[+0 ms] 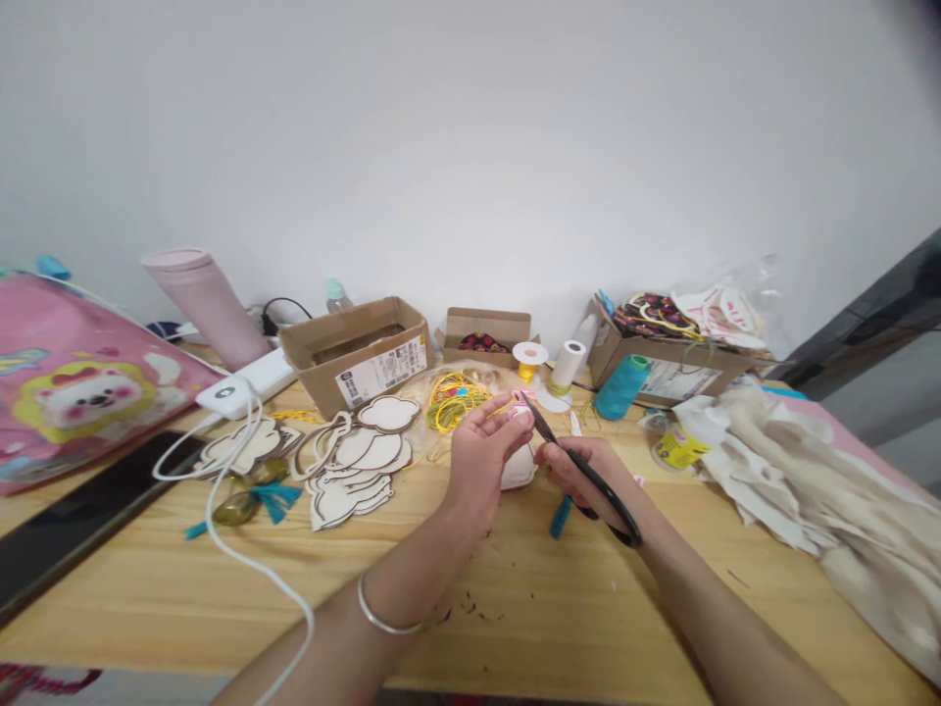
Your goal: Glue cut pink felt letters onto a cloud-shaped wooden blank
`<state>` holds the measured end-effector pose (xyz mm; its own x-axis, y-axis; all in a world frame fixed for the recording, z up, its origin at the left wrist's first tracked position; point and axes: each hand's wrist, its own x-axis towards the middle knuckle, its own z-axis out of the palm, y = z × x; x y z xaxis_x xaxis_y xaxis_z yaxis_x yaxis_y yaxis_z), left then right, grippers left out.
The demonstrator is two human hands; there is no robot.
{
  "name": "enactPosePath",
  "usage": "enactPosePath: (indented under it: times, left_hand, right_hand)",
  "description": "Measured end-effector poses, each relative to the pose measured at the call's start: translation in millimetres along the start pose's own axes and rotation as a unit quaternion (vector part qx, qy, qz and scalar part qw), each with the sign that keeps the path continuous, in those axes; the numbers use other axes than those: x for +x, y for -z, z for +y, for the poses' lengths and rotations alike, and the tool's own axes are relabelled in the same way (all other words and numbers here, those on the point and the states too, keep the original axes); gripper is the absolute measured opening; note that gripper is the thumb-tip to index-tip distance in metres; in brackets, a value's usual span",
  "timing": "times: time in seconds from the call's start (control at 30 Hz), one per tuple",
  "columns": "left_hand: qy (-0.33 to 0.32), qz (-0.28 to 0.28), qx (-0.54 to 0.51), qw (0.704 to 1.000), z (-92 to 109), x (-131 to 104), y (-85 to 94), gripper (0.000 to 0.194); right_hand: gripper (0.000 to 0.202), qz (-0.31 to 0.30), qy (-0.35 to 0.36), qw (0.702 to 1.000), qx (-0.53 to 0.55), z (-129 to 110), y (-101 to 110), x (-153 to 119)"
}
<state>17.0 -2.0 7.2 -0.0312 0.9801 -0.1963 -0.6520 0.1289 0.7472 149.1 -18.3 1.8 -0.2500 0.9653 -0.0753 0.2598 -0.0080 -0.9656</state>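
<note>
Scissors in right grip | left grip pinching pink piece | open flecked wood between forearms to table edge

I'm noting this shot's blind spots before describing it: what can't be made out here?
All in the head view:
Piece: outline partly hidden by the left hand and scissors; markings too small to read.
Scissors: handles partly covered by the right hand.
Label on the left box: fine print too small.
Pink bag: cut off by the left edge.
Black slab: cut off there too.
</note>
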Motion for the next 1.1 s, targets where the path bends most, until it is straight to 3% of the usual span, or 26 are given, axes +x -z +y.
enactPosePath:
  times: [1.1]
  left_hand:
    - [0.051,-0.073,0.037,0.995,10,9,9.0,0.03]
  right_hand:
    - [0.053,-0.041,-0.019,0.999,-0.031,-4,11,-1]
